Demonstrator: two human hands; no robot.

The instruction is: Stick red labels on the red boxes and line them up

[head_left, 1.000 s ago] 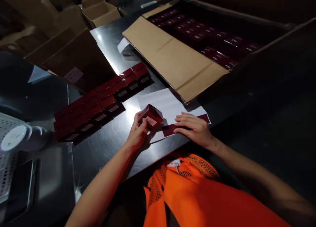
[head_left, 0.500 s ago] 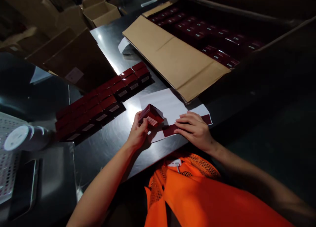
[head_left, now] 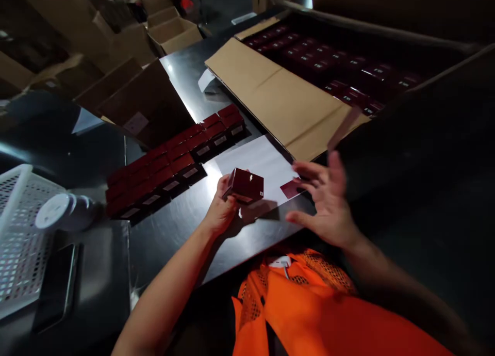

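Left hand (head_left: 222, 207) closed around one box (head_left: 247, 184), right hand (head_left: 327, 206) splayed, blurred strip (head_left: 343, 128) at a fingertip, grip unclear; box rows (head_left: 170, 165) already lined up left of left hand, red patch (head_left: 290, 189) left on sheet (head_left: 255, 152) between hands, more boxes in carton (head_left: 278, 90) beyond.

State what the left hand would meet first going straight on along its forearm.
Likely the cardboard flap, beyond the white sheet; depth is unclear, so the held box might brush the sheet.

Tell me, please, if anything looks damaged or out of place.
One oddity: a white, paper-like scrap curls off the bench beside the open carton's flap. The maroon box in the left hand shows no clear damage.
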